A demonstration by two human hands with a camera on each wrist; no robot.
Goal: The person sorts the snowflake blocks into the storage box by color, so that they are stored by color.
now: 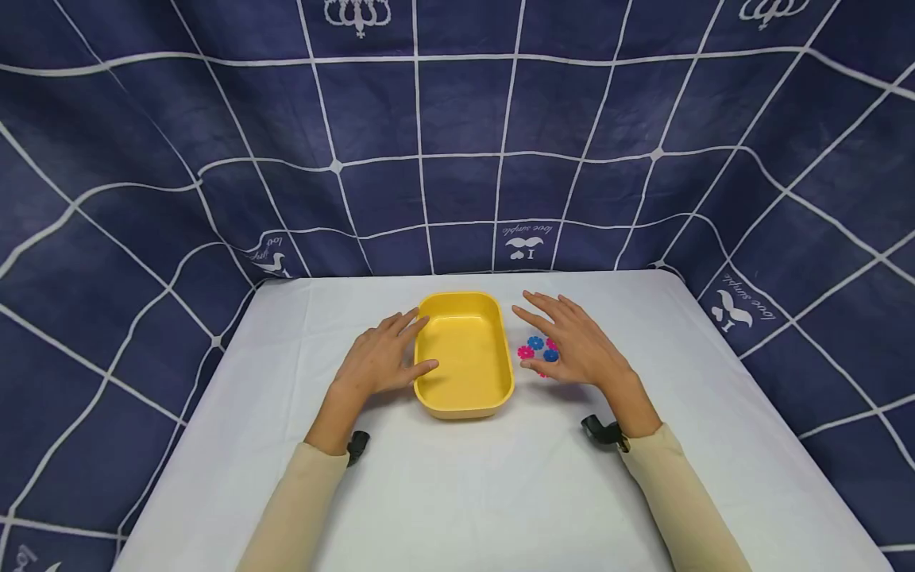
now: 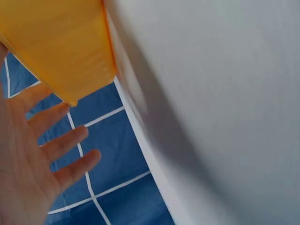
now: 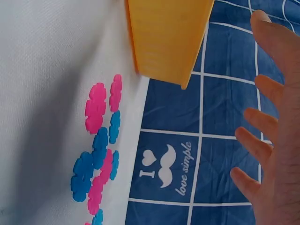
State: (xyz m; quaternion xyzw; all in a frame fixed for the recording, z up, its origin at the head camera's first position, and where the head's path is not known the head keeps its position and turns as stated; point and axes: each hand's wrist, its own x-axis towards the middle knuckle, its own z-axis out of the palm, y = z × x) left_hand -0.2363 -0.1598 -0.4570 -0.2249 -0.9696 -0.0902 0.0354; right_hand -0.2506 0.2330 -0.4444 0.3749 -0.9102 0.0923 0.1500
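Beige sleeves reach in over a white-covered bench, framing a yellow tray that stands upright between a person's two hands. The left hand spreads its fingers at the tray's left rim, its grip loose and holding nothing; whether a fingertip touches the plastic, the pictures do not settle. The right hand, its grip likewise slack and carrying nothing, hangs with parted fingers by a small group of pink and blue flower-shaped pieces, just right of the tray. The tray appears to sit centrally so that both hands can reach it, and the pieces seem to lie close beside it for the right hand's convenience. From the head, the tray's inner floor shows, but the right hand hides part of the group. The right wrist's view uncovers more pieces, strung out along the bench before a blue checked cloth. Both wrist views show the tray's outer walls; only the left's shows the left palm.
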